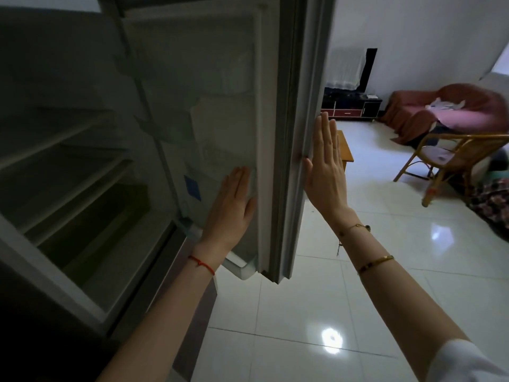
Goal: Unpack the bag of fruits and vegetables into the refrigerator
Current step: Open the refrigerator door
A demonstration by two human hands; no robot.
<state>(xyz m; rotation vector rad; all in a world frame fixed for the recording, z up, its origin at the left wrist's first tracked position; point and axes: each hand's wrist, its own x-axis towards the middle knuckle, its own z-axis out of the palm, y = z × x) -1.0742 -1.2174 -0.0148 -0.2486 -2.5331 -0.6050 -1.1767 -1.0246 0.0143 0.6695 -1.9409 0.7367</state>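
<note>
White fridge (68, 166) door (278, 133) stands open; flat left hand (230, 205) presses inside, flat right hand (326, 172) outside, gripping nothing

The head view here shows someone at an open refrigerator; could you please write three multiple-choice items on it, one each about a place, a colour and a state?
1. Where does the left hand lie?
A. on the inner side of the refrigerator door
B. on a refrigerator shelf
C. on the rattan chair

2. What colour is the string round the left wrist?
A. blue
B. red
C. green

3. How is the right hand held?
A. clenched in a fist
B. curled round a bag
C. flat, fingers straight, at the door's outer edge

Answers: 1 A, the palm lies flat on the door's inner lining beside the door bins. 2 B, a thin red string crosses the wrist. 3 C, the straight fingers point upward along the door's edge and hold nothing.
</note>
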